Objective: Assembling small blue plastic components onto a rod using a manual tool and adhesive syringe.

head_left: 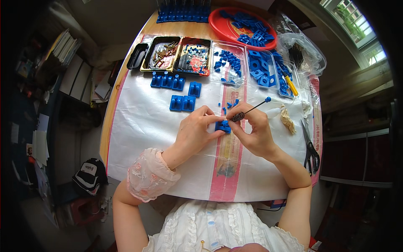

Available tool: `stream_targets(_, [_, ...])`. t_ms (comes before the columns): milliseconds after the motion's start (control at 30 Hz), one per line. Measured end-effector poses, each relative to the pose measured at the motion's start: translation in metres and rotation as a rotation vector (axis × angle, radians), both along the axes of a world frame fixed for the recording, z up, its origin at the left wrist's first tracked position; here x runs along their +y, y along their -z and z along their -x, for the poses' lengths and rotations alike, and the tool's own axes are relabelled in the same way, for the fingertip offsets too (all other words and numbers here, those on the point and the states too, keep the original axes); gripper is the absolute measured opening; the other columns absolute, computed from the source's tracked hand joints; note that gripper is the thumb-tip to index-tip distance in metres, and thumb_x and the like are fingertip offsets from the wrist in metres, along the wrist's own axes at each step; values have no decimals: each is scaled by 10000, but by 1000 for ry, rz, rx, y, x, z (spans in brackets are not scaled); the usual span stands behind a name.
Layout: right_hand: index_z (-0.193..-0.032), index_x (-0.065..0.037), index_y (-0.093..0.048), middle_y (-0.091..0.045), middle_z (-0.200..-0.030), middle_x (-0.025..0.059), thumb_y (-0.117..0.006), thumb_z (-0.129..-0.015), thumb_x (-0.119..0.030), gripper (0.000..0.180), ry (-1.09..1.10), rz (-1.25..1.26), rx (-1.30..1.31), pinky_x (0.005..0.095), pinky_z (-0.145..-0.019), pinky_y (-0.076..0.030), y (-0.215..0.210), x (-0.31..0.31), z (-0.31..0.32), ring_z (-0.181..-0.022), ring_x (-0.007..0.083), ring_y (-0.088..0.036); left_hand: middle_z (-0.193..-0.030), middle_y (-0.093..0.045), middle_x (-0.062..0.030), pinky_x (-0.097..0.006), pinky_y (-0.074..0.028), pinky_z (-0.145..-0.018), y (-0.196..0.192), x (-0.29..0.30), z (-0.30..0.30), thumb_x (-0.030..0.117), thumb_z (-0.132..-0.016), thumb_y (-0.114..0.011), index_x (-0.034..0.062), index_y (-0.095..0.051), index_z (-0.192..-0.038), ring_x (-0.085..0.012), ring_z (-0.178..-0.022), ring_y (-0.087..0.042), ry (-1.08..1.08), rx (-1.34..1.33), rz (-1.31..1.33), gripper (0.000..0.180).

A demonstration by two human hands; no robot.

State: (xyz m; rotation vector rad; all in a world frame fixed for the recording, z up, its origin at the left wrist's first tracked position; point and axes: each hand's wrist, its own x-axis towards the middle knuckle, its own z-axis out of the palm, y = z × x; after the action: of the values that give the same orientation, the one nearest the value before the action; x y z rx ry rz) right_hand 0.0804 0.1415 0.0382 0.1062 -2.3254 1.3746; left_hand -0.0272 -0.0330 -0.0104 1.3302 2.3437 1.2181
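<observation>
My left hand (191, 131) pinches a small blue plastic block (223, 127) against the white table cover, its fingers closed at the block's left side. Between the fingertips of my right hand (257, 133) is a thin dark rod with a black coil spring (238, 117) round its lower part. The rod slants up to the right and ends in a blue ball (268, 99). Its lower end meets the top of the block, where my fingers hide the contact. Loose small blue pieces (229, 104) lie just beyond my hands.
Several finished-looking blue blocks (182, 103) sit left of centre. Behind them stand trays of brass-coloured pins (166, 53), small nuts (194, 59) and blue parts (227, 63). A red basin (216, 25) is at the back. Right are a yellow-handled screwdriver (291, 86) and black scissors (310, 152).
</observation>
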Motion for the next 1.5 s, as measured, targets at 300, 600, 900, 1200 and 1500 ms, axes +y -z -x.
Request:
stream_targets(300, [-968, 0, -689, -657, -865, 69, -730, -847, 55, 139, 0, 5, -6, 298, -653, -483, 0, 0, 0, -710, 152, -612, -997, -660, -33, -326, -563, -725, 3, 0, 1, 197, -762, -915, 150, -815, -1125, -173, -775, -653, 7, 13, -10, 379])
stream_targets(600, [-966, 12, -688, -665, -872, 70, -733, -853, 53, 128, 8, 12, -21, 293, -659, -488, -1, -2, 0, -717, 148, -616, -997, -660, -32, -324, -564, -721, 4, 0, 1, 204, -762, -917, 133, -814, -1116, -171, -775, -654, 5, 17, -10, 376])
stream_targets(900, [-963, 13, -687, -662, -856, 75, -734, -853, 44, 123, 6, -6, -26, 294, -664, -489, 1, 0, 1, -717, 158, -619, -999, -662, -33, -331, -563, -723, 4, 0, 1, 210, -764, -918, 127, -814, -1111, -174, -781, -656, 5, 16, -13, 372])
stream_targets(1200, [-967, 17, -704, -688, -891, 89, -733, -853, 50, 122, 10, 20, -35, 297, -685, -512, 2, 0, 1, -758, 169, -658, -1005, -666, -43, -350, -565, -746, 4, -1, 1, 220, -766, -916, 126, -812, -1105, -210, -824, -674, 4, 36, -7, 367])
stream_targets(1500, [-971, 17, -710, -706, -908, 99, -733, -844, 56, 135, -5, 19, -41, 302, -698, -527, 2, 2, 1, -778, 182, -675, -979, -658, -50, -359, -559, -755, 3, -2, 1, 221, -771, -911, 134, -812, -1109, -224, -853, -679, 5, 26, 0, 363])
